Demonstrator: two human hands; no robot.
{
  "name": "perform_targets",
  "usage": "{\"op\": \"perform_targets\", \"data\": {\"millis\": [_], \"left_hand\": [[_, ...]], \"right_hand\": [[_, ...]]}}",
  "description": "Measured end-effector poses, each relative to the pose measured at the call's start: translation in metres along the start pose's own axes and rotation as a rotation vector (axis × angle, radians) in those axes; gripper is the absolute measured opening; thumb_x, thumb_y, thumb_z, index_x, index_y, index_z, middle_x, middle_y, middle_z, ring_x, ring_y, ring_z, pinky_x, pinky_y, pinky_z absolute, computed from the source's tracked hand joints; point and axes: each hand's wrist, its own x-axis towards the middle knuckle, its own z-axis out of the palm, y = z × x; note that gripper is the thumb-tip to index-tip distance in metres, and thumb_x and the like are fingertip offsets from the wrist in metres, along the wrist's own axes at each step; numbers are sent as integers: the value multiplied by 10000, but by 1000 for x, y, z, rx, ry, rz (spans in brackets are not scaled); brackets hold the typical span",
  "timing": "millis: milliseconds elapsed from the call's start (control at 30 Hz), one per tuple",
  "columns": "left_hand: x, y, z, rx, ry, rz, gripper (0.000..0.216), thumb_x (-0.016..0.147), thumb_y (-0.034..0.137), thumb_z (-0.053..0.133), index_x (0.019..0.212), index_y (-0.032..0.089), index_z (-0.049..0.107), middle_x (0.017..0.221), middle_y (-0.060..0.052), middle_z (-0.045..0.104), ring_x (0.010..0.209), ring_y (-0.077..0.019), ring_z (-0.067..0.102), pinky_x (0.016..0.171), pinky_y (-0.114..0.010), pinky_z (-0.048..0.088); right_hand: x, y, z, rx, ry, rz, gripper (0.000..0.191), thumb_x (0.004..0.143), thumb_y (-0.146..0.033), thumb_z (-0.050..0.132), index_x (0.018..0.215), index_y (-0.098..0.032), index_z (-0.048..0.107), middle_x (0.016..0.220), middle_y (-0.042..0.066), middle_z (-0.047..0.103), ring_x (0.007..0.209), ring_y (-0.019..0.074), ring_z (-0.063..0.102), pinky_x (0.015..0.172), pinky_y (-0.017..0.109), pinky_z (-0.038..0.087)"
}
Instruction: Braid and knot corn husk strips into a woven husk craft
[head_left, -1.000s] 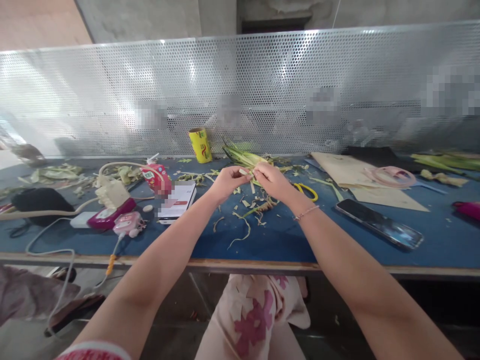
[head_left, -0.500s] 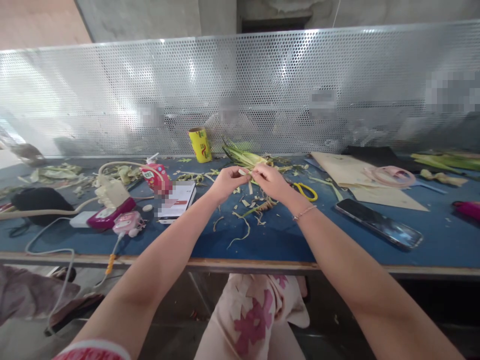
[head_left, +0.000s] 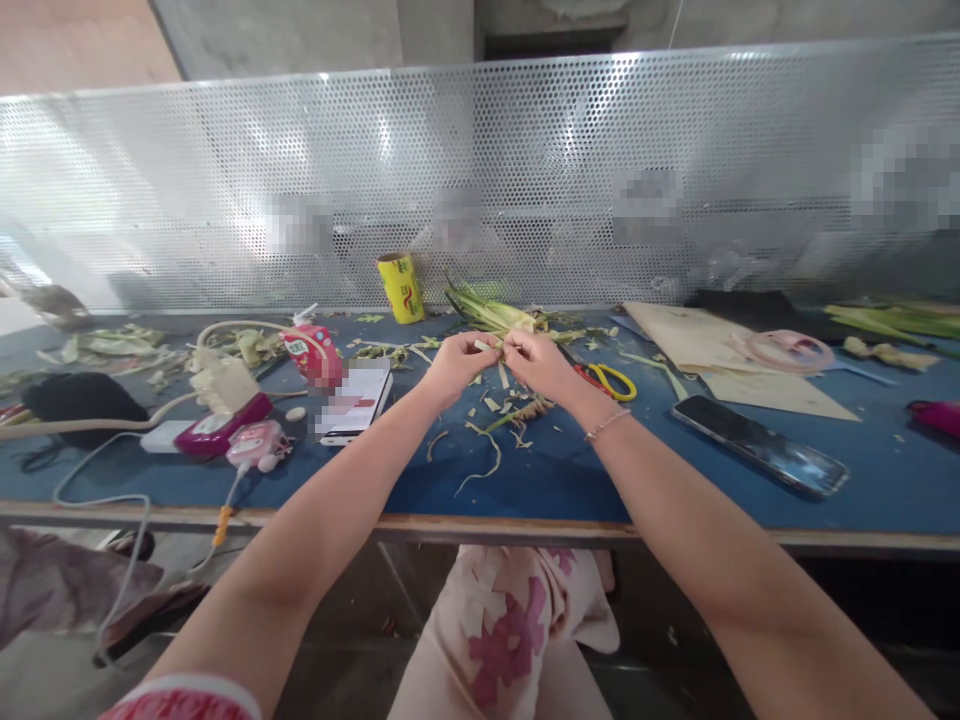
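Both hands meet above the blue table. The left hand and right hand pinch a small pale leaf strip between their fingertips, clenched on it from either side. Leaf scraps lie just below the grip, green leaves just behind it. Yellow-handled scissors lie right of it; a yellow cup with red markings, unreadable, stands behind-left; a phone lies well apart right.
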Motion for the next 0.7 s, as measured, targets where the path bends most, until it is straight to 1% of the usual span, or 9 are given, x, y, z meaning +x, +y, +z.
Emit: {"op": "perform_targets", "data": {"millis": [133,267,367,467,533,600,700], "left_hand": [[1,-1,1,2,38,1,210,550,251,706,695,139,603,514,55,501,476,-48,387,503,-218,270],[-1,1,2,92,82,43,194,580,252,695,715,150,599,520,51,514,458,-49,364,484,-217,259],[-1,3,2,207,114,116,156,602,229,679,715,160,597,545,45,526,476,-62,390,489,-219,286],[-1,1,0,279,129,223,111,638,201,641,727,163,587,647,18,582,580,-93,494,572,-234,384],[-1,0,-1,368,148,313,81,659,178,614,735,163,587,709,0,607,655,-110,531,647,-253,425],[-1,-1,-2,498,169,422,62,674,153,597,734,163,592,732,-13,615,692,-119,541,687,-263,436],[-1,-2,-5,688,166,603,68,693,118,582,738,165,599,737,-23,619,718,-129,550,697,-270,442]], "right_hand": [[0,0,-1,-89,31,-39,209,800,-213,469,613,-223,377,489,-65,335,472,100,301,492,265,226],[2,9,2,8,66,-37,229,828,-281,469,626,-227,375,504,-59,338,482,105,313,498,263,238],[5,13,5,102,64,-6,229,837,-322,478,644,-229,396,493,-61,350,455,102,322,473,257,254],[6,11,8,232,44,72,226,849,-318,452,651,-235,385,471,-68,336,401,98,317,432,258,272],[6,7,10,331,27,122,242,844,-315,462,641,-237,356,468,-74,318,372,89,299,405,256,273],[7,4,10,417,11,159,266,833,-321,487,632,-235,336,480,-78,305,359,76,282,389,248,268],[7,2,11,500,11,217,269,819,-321,503,633,-228,333,499,-83,277,354,62,268,378,231,263]]}}
